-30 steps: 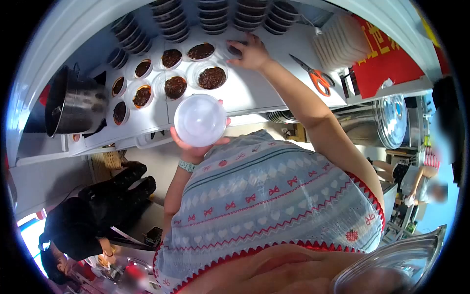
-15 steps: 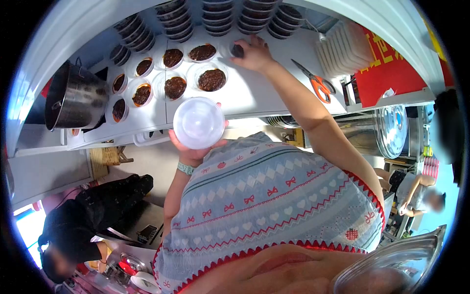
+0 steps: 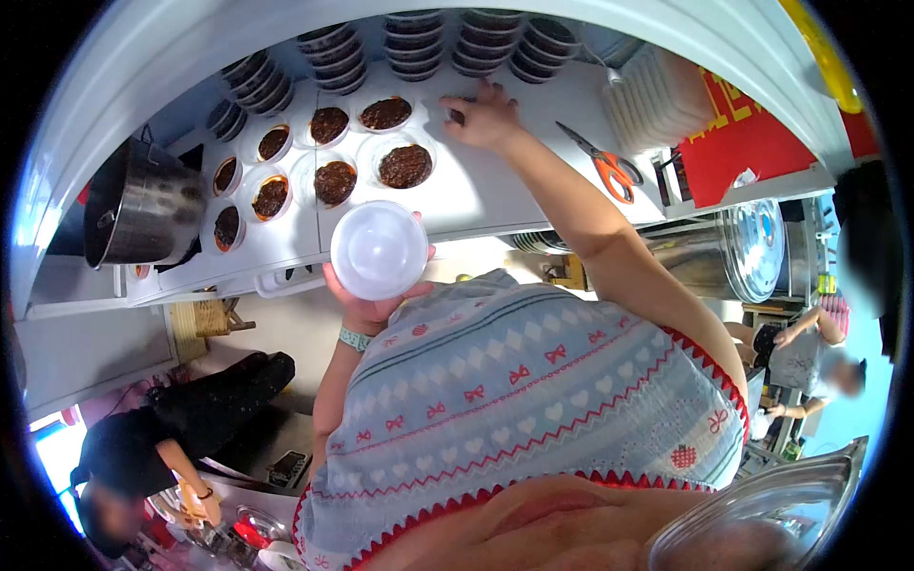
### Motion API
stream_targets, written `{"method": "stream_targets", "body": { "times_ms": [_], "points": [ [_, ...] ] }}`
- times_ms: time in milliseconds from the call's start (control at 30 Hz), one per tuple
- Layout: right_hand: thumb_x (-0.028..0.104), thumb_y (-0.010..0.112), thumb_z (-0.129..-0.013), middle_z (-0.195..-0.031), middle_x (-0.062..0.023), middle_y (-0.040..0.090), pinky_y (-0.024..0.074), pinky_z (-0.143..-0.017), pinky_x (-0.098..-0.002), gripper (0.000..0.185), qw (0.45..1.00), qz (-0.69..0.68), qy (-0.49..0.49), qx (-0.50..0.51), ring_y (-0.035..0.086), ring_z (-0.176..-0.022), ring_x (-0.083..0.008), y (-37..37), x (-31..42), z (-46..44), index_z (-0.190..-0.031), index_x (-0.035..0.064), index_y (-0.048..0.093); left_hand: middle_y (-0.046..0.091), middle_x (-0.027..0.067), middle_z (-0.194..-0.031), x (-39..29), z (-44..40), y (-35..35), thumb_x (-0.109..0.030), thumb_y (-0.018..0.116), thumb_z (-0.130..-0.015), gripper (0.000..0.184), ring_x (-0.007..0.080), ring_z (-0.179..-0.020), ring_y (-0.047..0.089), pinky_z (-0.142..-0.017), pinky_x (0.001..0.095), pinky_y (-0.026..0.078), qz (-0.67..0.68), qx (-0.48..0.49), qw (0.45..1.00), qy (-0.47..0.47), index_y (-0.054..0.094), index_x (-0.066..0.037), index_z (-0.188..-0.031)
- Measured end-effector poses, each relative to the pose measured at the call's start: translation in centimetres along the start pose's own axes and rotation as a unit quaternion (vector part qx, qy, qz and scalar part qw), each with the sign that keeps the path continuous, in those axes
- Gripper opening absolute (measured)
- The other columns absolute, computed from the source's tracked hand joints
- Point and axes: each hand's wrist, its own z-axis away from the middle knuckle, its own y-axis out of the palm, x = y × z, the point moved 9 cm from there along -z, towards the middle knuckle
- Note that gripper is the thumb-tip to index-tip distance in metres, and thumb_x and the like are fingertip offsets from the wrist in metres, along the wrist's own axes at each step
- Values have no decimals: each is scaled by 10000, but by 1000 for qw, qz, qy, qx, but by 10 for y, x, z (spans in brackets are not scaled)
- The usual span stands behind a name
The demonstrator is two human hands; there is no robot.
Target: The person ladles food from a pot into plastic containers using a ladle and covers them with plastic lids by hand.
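In my left hand (image 3: pixel 367 306), fingers curl round a translucent round plastic bowl (image 3: pixel 381 249) held up in front of the table edge. My right hand (image 3: pixel 484 119) reaches over the white table, fingers bent round something small and dark; its kind is mostly hidden under the palm. Left of that hand stand open clear bowls filled with dark reddish-brown chunky sauce, among them a near bowl of sauce (image 3: pixel 406 166) and a farther one (image 3: pixel 386 113). Behind the right hand rise stacks of lidded dark-filled tubs (image 3: pixel 484 43).
Orange-handled scissors (image 3: pixel 614 173) lie open to the right, by a stack of white trays (image 3: pixel 657 105). A metal pot (image 3: pixel 143 205) stands at the left end. Two other people are in view: one in dark clothes (image 3: pixel 133 447) at lower left, one (image 3: pixel 804 362) at far right.
The view has shifted slightly. The right hand stays in about the same place on the table, its fingers curled a little differently. The left hand still holds the bowl. The people behind moved their arms.
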Motion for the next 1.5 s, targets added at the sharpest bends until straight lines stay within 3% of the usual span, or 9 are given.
{"method": "stream_targets", "body": {
  "times_ms": [433, 567, 633, 767, 1167, 1233, 1333, 1400, 1500],
  "points": [
    [705, 430, -874, -1571, -237, 132, 108, -1066, -728, 681, 995, 56, 29, -80, 102, -1419, -523, -27, -22, 43, -1472, 395, 329, 66, 174, -1580, 11, 0, 15, -735, 565, -755, 1012, 559, -1362, 211, -929, 787, 344, -49, 21, 998, -20, 118, -261, -1529],
    [576, 634, -828, -1483, -315, 294, 207, -1139, -541, 861, 855, -368, -345, -120, 209, -1407, -489, -78, 75, 148, -1496, 134, 317, 147, 177, -1565, 20, -7, 3, -765, 508, -760, 997, 518, -1361, 266, -937, 750, 384, -138, 5, 989, -50, 149, -238, -1525],
    [497, 727, -774, -1459, -313, 317, 297, -1112, -504, 884, 860, -274, -427, -51, 289, -1363, -498, -89, 121, 201, -1476, 117, 347, 241, 168, -1540, 13, -8, -24, -752, 440, -768, 990, 436, -1374, 314, -1052, 644, 347, -167, -6, 986, -9, 173, -174, -1526],
    [478, 752, -747, -1444, -293, 326, 370, -1062, -509, 899, 891, -241, -386, 7, 353, -1310, -494, -72, 136, 213, -1465, 109, 356, 342, 159, -1488, 7, -12, -29, -725, 429, -789, 966, 360, -1353, 382, -1106, 499, 338, -267, -86, 959, 51, 207, -126, -1513],
    [429, 754, -736, -1444, -302, 314, 367, -1063, -500, 861, 861, -333, -384, 23, 343, -1330, -480, -69, 139, 212, -1454, 133, 381, 388, 121, -1462, -6, 5, -55, -747, 320, -822, 881, 354, -1316, 425, -1049, 547, 388, -259, -190, 945, 65, 306, -159, -1478],
    [429, 747, -742, -1447, -300, 313, 366, -1061, -511, 826, 842, -389, -373, 24, 342, -1340, -461, -70, 135, 195, -1431, 117, 414, 354, 122, -1488, 4, 4, -36, -754, 335, -814, 878, 374, -1328, 407, -979, 613, 422, -122, -19, 992, -16, 287, -196, -1489],
    [457, 748, -735, -1445, -309, 309, 353, -1066, -522, 789, 851, -415, -302, -109, 318, -1340, -491, -68, 114, 150, -1407, 167, 454, 283, 139, -1531, -12, 8, -25, -752, 388, -793, 899, 445, -1344, 353, -901, 624, 452, -118, -66, 991, 26, 254, -220, -1505],
    [511, 741, -725, -1441, -316, 306, 328, -1076, -543, 753, 945, -263, -148, -128, 290, -1336, -525, -45, 110, 118, -1384, 253, 485, 219, 161, -1557, -25, 10, -18, -739, 480, -764, 935, 496, -1331, 323, -874, 587, 464, -74, -16, 996, 56, 249, -223, -1508],
    [571, 723, -715, -1437, -319, 307, 317, -1076, -556, 734, 957, -125, -160, -207, 294, -1316, -544, -28, 129, 99, -1370, 333, 491, 124, 145, -1581, -39, 18, -16, -679, 635, -716, 975, 425, -1330, 280, -882, 559, 492, -34, 11, 996, 76, 266, -220, -1493]
  ]
}}
